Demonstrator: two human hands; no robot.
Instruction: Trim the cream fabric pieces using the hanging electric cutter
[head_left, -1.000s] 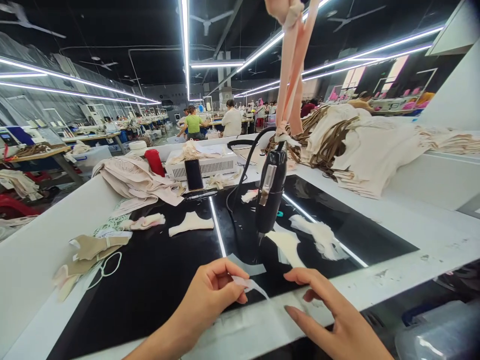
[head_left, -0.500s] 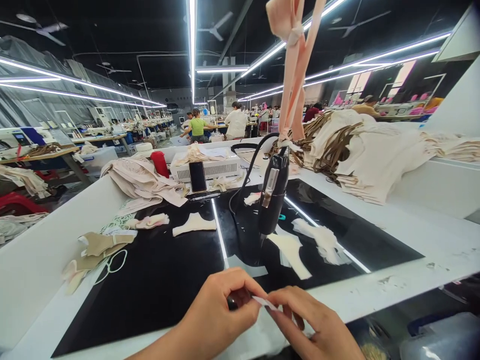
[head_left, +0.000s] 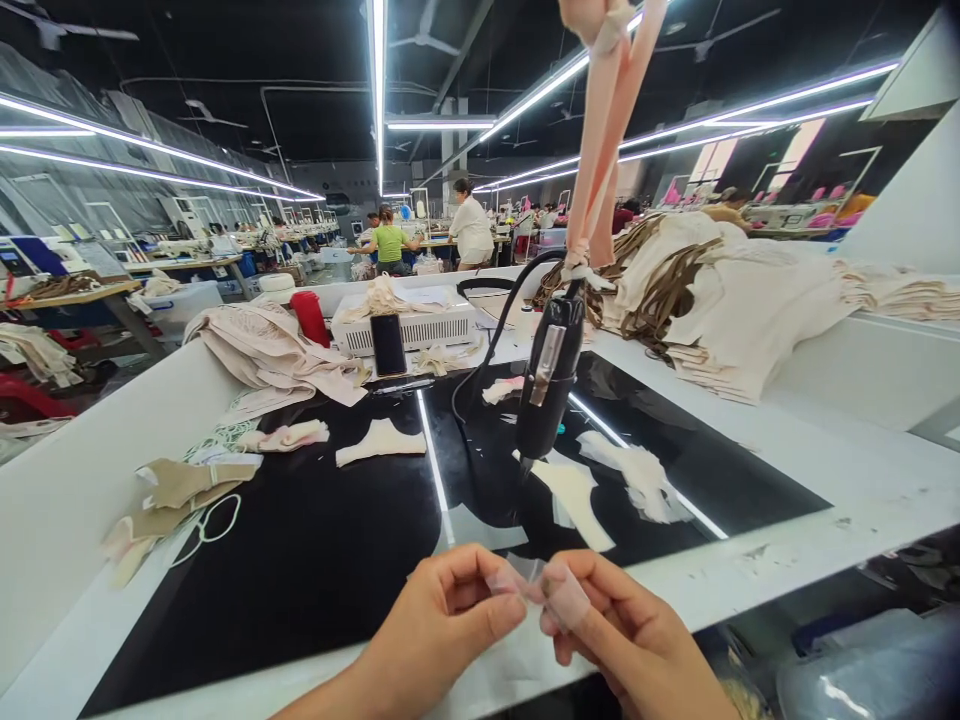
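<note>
A small thin translucent white piece, film or sheer fabric, is stretched between my hands near the front edge of the bench. My left hand is closed, pinching its left end between thumb and fingers. At the other end, my right hand grips it, with part of the piece lying over the thumb. Just beyond my fingers lies a translucent cut piece on the black mat. Above the mat hangs a black handheld tool, its tip close to a cream cut piece.
Another cream piece and a crumpled white bundle lie on the mat. Beige scraps are at left. A phone leans against a white vented box. Fabric stacks fill the back right. Two people work farther off.
My fingers have shifted on the translucent piece, and more of it shows over the right thumb. The whole view has moved slightly. The hanging tool stays over the mat.
</note>
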